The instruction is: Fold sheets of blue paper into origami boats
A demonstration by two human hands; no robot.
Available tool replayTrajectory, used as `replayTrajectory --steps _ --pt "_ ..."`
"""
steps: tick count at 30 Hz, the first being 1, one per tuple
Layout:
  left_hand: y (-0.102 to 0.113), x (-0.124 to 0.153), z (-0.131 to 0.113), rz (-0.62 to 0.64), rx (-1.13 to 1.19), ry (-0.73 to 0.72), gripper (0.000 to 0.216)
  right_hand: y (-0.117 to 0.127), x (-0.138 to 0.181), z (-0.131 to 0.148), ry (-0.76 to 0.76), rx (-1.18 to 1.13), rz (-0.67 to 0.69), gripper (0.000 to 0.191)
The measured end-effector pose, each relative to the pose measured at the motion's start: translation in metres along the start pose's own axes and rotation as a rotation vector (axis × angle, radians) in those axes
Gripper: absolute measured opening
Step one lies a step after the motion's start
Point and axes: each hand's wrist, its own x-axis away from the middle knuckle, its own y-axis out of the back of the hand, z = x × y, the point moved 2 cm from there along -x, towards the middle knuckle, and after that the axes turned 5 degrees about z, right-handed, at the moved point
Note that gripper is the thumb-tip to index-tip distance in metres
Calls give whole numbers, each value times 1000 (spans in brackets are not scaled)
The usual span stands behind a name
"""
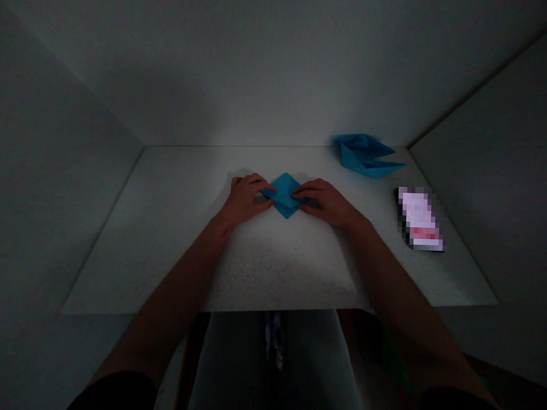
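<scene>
Head view: one left hand (244,196), one right hand (325,202), both clamped on one folded blue paper (285,186), one phone (420,219) farther right

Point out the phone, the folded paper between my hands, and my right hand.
Phone (419,217): head view, on its lit screen.
Folded paper (285,191): head view, on its middle.
Right hand (325,199): head view, on its back.

The left hand (247,197), right hand (326,202), left forearm (188,280) and right forearm (394,281) are bare. A black left sleeve (118,394) with a curved hem shows at seven o'clock, a matching right sleeve (455,408) at four; dim greyish trousers (236,359) and crumpled pale ties (276,336) at six.
</scene>
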Motion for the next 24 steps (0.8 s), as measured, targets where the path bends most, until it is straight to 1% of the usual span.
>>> replayTrajectory --steps 3,5,9,11,12,14,17,19,21,24 --pt "-1 -2 2 -4 -1 -1 14 9 3 -3 -41 7 -43 25" --pt "-2 -3 4 -16 41 1 8 13 5 -5 -80 1 -64 22" --pt "-3 -5 7 23 225 6 14 13 6 -5 -176 -54 -84 24" --pt "-3 -5 8 27 285 6 24 9 6 -5 -204 -98 -87 34" --pt "-3 -5 9 21 283 2 30 7 6 -5 -204 -105 -85 38" --pt "-3 -4 9 2 218 -9 34 4 5 -6 -188 -76 -90 39" --pt "-5 -3 10 -9 72 -11 23 2 5 -8 -181 24 -117 30" --pt "-6 -3 10 -8 0 0 16 3 6 -12 -211 86 -132 26" --pt "-7 -1 9 -1 -34 10 16 3 8 -15 -259 124 -150 26" --pt "-8 0 7 21 -33 6 25 4 11 -18 -315 130 -165 31"
